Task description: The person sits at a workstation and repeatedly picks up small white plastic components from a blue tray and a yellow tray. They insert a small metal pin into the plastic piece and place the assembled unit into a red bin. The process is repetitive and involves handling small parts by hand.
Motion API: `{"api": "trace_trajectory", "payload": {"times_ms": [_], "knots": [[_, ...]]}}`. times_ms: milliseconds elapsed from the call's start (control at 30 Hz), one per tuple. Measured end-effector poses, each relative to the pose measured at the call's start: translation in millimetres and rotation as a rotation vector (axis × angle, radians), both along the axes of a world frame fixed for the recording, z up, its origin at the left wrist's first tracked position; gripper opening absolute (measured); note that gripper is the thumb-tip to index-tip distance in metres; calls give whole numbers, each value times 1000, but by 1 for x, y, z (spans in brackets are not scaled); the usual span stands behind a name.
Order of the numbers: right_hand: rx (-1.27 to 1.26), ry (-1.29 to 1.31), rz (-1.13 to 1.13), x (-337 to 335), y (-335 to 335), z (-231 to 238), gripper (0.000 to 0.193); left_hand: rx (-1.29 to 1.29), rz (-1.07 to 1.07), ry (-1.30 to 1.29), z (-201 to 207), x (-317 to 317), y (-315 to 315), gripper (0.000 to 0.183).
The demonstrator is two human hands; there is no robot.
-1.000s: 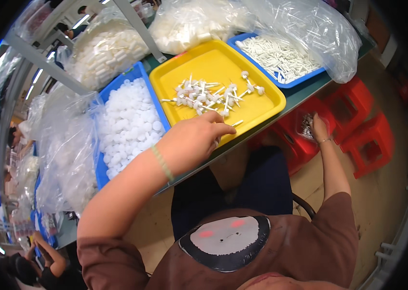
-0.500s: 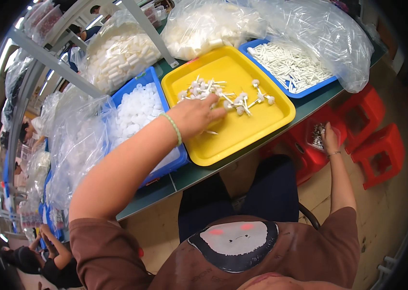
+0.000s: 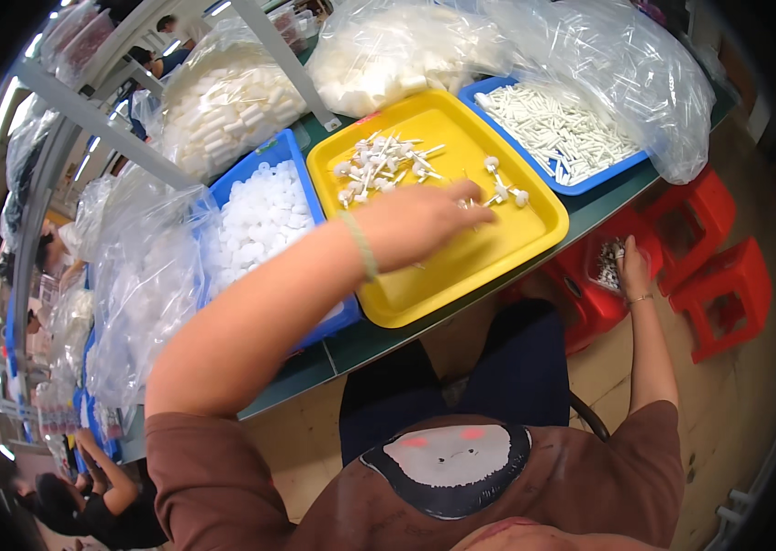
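My left hand [image 3: 429,220] reaches over the yellow tray [image 3: 507,248], its fingers closed down among small white stemmed parts [image 3: 388,165] scattered on the tray; whether it grips one I cannot tell. My right hand [image 3: 631,266] hangs low beside the table, fingers dipped into a red bin [image 3: 590,294] of small pale pieces. A thin green band circles my left wrist.
A blue tray of white caps [image 3: 259,220] lies left of the yellow one, a blue tray of white tubes [image 3: 553,129] to its right under a clear bag. Bags of white parts [image 3: 223,101] stand behind. Red stools [image 3: 728,294] sit on the floor. Another person [image 3: 103,496] is at lower left.
My left hand has slid rightward across the yellow tray toward the scattered stemmed parts. My right hand has stayed down in the red bin.
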State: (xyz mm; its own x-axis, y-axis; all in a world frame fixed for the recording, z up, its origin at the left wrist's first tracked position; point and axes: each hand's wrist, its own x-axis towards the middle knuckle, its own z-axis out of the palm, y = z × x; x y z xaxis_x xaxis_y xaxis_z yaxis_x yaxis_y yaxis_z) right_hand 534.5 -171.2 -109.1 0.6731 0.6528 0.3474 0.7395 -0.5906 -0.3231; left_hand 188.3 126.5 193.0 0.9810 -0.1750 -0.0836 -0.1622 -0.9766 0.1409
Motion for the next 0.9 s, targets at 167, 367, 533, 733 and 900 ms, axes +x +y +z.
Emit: {"api": "trace_trajectory", "payload": {"times_ms": [167,367,533,733,900], "knots": [[-73,-167,0,0,-2,9,17,188,-37,-59,-32,40,-15,44],[8,-93,-3,4,-2,7,19,287,124,-119,-44,27,49,34],[151,-47,-16,5,-3,6,26,160,157,-97,-32,1,68,32],[386,50,-28,5,1,15,28,49,123,216,-1,-45,9,22],[540,26,-112,16,7,21,24,108,157,72,-9,-38,27,22]]}}
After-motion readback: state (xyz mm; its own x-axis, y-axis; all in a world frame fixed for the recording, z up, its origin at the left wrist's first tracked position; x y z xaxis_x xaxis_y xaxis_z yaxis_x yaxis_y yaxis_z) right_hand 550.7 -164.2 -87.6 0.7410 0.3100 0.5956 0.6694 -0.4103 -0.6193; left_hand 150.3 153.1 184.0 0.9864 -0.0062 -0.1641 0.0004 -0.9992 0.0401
